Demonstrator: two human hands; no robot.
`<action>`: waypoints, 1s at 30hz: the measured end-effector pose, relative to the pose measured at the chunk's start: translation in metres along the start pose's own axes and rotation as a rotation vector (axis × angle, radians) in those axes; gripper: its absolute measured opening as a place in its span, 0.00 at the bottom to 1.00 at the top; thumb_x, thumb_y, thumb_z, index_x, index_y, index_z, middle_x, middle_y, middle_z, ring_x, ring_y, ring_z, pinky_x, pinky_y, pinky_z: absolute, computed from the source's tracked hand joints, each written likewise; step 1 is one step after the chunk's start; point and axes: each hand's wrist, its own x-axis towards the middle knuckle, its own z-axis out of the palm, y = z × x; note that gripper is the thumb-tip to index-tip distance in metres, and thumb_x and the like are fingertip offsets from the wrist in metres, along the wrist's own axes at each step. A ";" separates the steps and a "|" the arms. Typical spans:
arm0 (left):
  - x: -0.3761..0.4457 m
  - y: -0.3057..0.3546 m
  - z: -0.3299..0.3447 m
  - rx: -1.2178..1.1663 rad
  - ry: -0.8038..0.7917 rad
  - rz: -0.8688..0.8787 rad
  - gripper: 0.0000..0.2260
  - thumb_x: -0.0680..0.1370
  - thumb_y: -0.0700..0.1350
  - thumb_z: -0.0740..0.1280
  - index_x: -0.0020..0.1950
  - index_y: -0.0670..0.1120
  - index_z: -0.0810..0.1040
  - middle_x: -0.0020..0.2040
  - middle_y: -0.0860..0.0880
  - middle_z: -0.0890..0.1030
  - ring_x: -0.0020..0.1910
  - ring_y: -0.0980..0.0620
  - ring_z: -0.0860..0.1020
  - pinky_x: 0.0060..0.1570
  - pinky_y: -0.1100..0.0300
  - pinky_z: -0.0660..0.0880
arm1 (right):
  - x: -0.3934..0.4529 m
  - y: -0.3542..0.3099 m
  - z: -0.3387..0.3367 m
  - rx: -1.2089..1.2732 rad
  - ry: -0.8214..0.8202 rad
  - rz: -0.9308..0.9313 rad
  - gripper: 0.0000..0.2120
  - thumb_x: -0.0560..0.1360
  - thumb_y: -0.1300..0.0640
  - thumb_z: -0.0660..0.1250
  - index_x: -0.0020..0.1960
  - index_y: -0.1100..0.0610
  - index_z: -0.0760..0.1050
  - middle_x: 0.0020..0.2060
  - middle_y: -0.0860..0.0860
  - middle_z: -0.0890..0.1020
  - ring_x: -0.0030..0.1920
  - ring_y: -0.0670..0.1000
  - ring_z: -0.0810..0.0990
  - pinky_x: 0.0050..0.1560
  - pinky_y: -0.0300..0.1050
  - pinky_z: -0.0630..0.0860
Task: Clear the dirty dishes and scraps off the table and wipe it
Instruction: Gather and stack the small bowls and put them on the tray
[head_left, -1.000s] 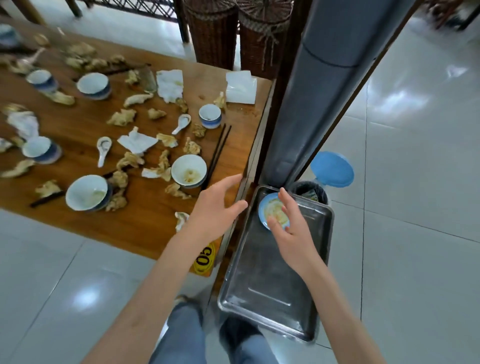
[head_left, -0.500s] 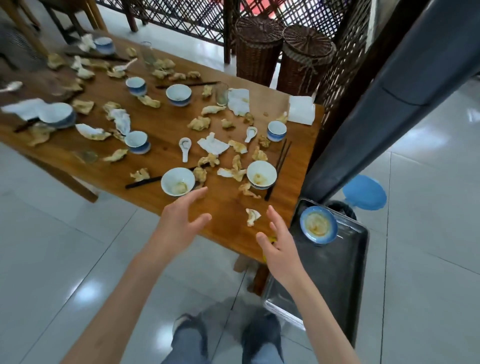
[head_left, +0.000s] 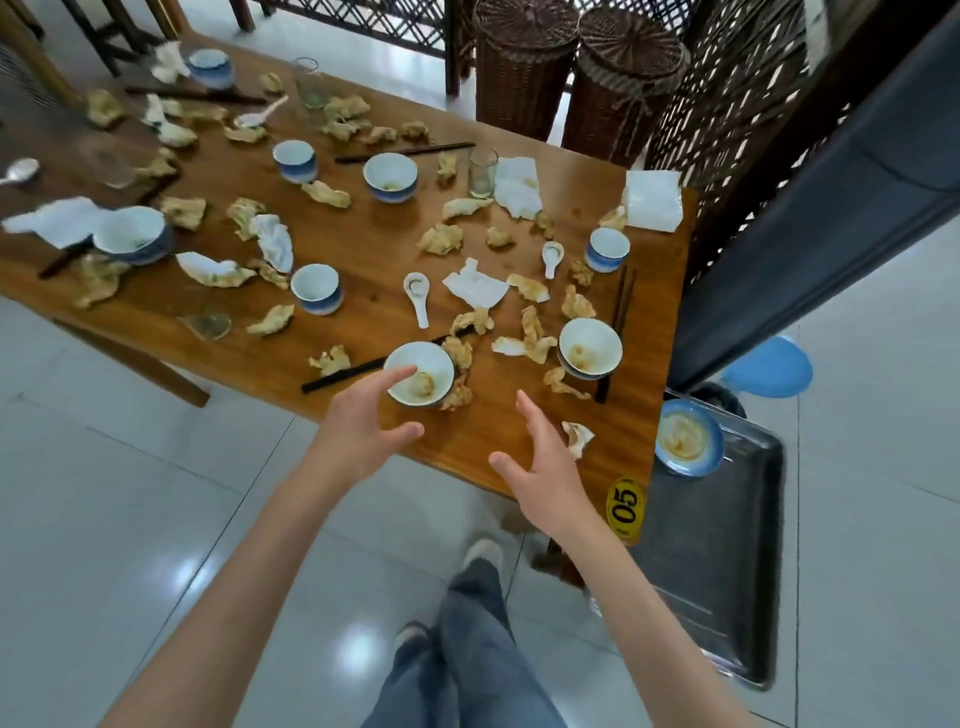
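Nearest: soiled white round ceramic bowl (head_left: 420, 373), just beyond left hand (head_left: 363, 426), spread empty; right hand (head_left: 540, 457), likewise empty, farther right.

Blurred far-left spoon (head_left: 20, 170) and glass (head_left: 110, 165) (edge-cropped chair legs)

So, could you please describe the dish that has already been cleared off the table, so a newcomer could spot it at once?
Start at the wooden table and find the corner with the yellow number sticker. Just past that edge, lower down, sits a dark metal tray. The dish is the shallow blue-rimmed plate smeared with sauce at the tray's far end, the only dish off the table.
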 end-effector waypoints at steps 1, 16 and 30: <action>0.009 -0.003 0.002 0.007 -0.012 -0.004 0.31 0.69 0.45 0.76 0.69 0.54 0.70 0.69 0.50 0.72 0.67 0.51 0.69 0.60 0.61 0.67 | 0.010 0.000 0.002 -0.026 -0.004 0.009 0.37 0.74 0.52 0.69 0.74 0.41 0.51 0.74 0.43 0.59 0.73 0.47 0.58 0.68 0.49 0.62; 0.104 -0.044 0.020 0.303 -0.320 -0.064 0.57 0.59 0.51 0.82 0.77 0.48 0.49 0.75 0.48 0.61 0.72 0.48 0.62 0.67 0.51 0.66 | 0.133 -0.008 0.034 -0.499 -0.162 -0.202 0.42 0.66 0.49 0.76 0.73 0.50 0.58 0.69 0.49 0.70 0.68 0.53 0.66 0.65 0.50 0.66; 0.118 -0.057 0.016 0.379 -0.317 0.137 0.48 0.59 0.51 0.81 0.74 0.45 0.60 0.66 0.48 0.72 0.63 0.49 0.72 0.61 0.57 0.70 | 0.142 -0.018 0.047 -0.455 -0.059 -0.196 0.38 0.61 0.51 0.79 0.67 0.51 0.67 0.59 0.48 0.78 0.61 0.54 0.70 0.63 0.51 0.65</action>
